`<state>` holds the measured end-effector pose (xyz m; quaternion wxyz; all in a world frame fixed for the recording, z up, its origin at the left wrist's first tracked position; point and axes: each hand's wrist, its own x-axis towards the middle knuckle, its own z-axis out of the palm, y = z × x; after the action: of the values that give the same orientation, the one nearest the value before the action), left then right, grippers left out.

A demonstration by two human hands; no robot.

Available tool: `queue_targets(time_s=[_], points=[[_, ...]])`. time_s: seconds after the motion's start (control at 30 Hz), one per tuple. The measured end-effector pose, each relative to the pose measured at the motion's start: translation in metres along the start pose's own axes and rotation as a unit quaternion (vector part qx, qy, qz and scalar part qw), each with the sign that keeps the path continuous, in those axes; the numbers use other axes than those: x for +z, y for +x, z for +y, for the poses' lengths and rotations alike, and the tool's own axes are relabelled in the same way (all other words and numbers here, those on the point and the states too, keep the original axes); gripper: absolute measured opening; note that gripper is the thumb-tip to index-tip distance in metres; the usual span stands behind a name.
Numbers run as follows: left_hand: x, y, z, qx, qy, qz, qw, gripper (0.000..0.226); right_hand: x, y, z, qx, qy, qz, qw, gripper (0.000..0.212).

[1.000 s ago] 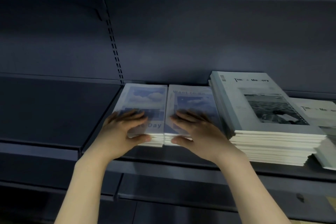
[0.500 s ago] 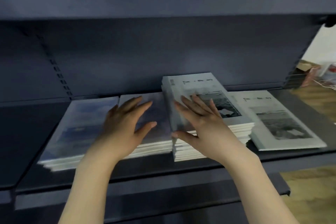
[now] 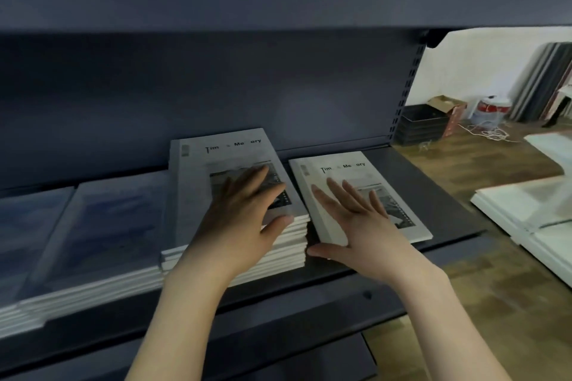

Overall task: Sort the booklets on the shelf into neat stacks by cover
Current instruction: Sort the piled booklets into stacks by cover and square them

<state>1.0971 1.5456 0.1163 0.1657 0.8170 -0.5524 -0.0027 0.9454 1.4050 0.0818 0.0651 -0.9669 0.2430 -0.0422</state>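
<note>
On the dark grey shelf [image 3: 448, 192] a tall stack of white booklets [image 3: 198, 182] with a black-and-white photo cover sits in the middle. My left hand [image 3: 244, 219] lies flat on top of it, fingers spread, thumb at its front right corner. To its right lies a low stack of the same white booklets [image 3: 337, 170]. My right hand [image 3: 356, 226] rests flat on that one, thumb at its front edge. Two stacks of blue sky-cover booklets [image 3: 111, 226] [image 3: 28, 232] lie to the left.
The shelf above [image 3: 278, 0] overhangs close over the booklets. Right of the shelf unit is wooden floor with a black crate [image 3: 424, 124], a cardboard box, a white cord and white boards [image 3: 526, 207].
Both hands moved right: from the two blue stacks to the white ones. The left hand now lies on the tall white stack, the right hand on the low one. The view swung right.
</note>
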Motion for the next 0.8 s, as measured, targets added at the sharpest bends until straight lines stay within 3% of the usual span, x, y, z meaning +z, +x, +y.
queue_targets(time_s=[0.3,0.53,0.63,0.73,0.8], points=[[0.029,0.007,0.031,-0.034,-0.009,0.023,0.999,0.056,0.037,0.006,0.068,-0.015,0.026,-0.112,0.993,0.092],[0.043,0.006,0.037,-0.056,-0.017,0.075,0.995,0.066,0.039,0.014,0.067,-0.098,0.0,0.03,0.995,0.073],[0.044,0.002,0.042,-0.053,-0.019,0.097,0.994,0.068,0.054,0.014,0.069,-0.084,0.008,0.103,0.991,0.045],[0.047,0.0,0.043,-0.059,-0.014,0.107,0.992,0.059,0.063,0.015,0.073,-0.062,0.045,0.119,0.99,0.066],[0.048,0.0,0.043,-0.055,-0.008,0.125,0.991,0.058,0.061,0.016,0.073,-0.037,0.06,0.118,0.99,0.068]])
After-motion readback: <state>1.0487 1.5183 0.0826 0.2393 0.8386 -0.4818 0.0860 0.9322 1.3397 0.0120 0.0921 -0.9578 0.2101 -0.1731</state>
